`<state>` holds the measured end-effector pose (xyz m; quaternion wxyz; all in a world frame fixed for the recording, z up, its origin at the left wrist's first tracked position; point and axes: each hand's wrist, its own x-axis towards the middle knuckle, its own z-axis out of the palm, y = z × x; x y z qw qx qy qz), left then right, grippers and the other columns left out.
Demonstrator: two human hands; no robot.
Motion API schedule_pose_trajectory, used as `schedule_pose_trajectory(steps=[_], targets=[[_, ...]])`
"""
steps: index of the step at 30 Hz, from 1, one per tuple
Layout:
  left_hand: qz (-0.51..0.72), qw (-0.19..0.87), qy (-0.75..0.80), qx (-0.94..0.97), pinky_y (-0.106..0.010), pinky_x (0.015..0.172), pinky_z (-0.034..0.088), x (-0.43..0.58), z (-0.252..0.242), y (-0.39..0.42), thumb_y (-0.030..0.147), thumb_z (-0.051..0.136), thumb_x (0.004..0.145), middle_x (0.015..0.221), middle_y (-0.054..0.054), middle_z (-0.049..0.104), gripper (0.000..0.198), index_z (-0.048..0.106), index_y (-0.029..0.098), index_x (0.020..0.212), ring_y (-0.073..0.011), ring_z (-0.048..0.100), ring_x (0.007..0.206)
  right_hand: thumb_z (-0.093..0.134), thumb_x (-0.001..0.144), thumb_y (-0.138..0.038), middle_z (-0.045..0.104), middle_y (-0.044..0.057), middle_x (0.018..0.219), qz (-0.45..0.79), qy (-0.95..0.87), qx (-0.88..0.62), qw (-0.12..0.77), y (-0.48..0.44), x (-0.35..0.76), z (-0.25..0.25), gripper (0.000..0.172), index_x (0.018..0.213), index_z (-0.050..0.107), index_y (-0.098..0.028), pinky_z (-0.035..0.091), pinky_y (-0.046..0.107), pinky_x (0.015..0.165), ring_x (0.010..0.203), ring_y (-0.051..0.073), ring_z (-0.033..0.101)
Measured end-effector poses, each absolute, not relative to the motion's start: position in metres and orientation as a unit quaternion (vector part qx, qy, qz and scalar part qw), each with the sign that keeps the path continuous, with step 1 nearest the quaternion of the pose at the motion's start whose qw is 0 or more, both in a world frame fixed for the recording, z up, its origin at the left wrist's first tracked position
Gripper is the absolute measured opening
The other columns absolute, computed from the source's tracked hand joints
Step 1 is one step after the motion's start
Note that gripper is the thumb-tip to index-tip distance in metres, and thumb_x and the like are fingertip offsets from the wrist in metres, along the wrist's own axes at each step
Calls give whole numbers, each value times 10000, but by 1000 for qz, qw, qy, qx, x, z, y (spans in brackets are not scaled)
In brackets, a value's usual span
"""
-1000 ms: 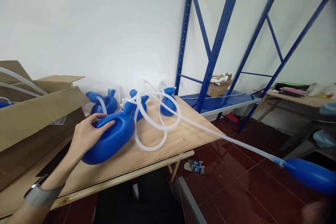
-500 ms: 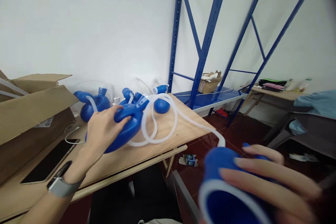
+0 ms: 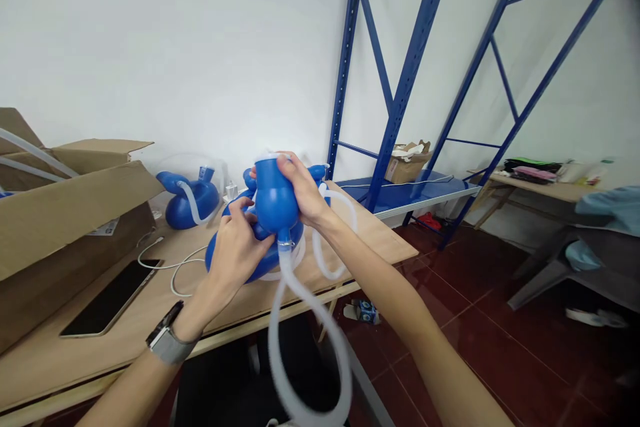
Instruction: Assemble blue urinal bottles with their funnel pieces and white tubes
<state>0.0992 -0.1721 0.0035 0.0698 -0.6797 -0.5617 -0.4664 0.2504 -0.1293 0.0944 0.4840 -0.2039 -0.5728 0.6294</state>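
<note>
Left hand (image 3: 234, 241) grips blue bottle (image 3: 267, 261); right hand (image 3: 303, 189), higher, clasps cup (image 3: 275, 203).

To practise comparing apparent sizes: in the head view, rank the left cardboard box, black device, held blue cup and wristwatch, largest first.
Left cardboard box
Black device and held blue cup: too alike to rank
Wristwatch

Bright, even light on the wall (image 3: 200, 47), dim floor (image 3: 500, 347), slight blur along the tube (image 3: 345, 370)

Box label (image 3: 106, 227) – too sm. to read, txt n/a
</note>
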Motion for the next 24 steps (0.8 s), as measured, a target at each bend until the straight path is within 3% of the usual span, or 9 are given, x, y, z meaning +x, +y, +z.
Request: schedule_pose_trajectory(steps=[4, 10, 14, 19, 24], targets=[[-460, 131, -491, -728, -441, 870, 559, 94, -16, -166, 338, 731, 809, 975, -85, 797, 619, 365, 223, 1295, -335, 768, 945, 567, 1001, -674, 746, 34, 1008, 608, -513, -221, 564, -92, 245, 82, 496, 1268, 561, -256, 667, 394, 830, 971, 240, 751], [-454, 153, -507, -717, -422, 808, 575, 90, -27, -164, 340, 767, 818, 1029, -90, 791, 654, 357, 244, 1318, -330, 771, 925, 547, 1043, -634, 732, 10, 835, 653, -543, -286, 445, -74, 241, 73, 472, 1130, 632, -179, 653, 347, 814, 778, 179, 719], [-459, 85, -558, -686, -449, 793, 588, 94, -18, -165, 416, 860, 721, 1033, -71, 767, 747, 384, 254, 1273, -362, 769, 962, 528, 1038, -663, 755, 33, 892, 607, -591, -371, 380, -80, 246, 74, 490, 1126, 670, -202, 647, 410, 886, 839, 209, 726], [-510, 5, -533, -675, -415, 752, 600, 101, -7, -169, 489, 963, 545, 1134, -58, 662, 856, 437, 268, 1183, -306, 736, 962, 537, 1048, -614, 762, 49, 888, 564, -658, -383, 319, -82, 252, 79, 473, 1027, 709, -174, 616, 426, 990, 886, 215, 724], [-522, -93, -512, -676, -355, 638, 554, 100, -1, -166, 538, 975, 514, 954, 38, 546, 917, 388, 274, 1167, -181, 629, 691, 584, 975, -709, 751, 49, 770, 620, -648, -360, 256, -78, 253, 71, 556, 894, 699, -171, 666, 385, 809, 738, 204, 718]])
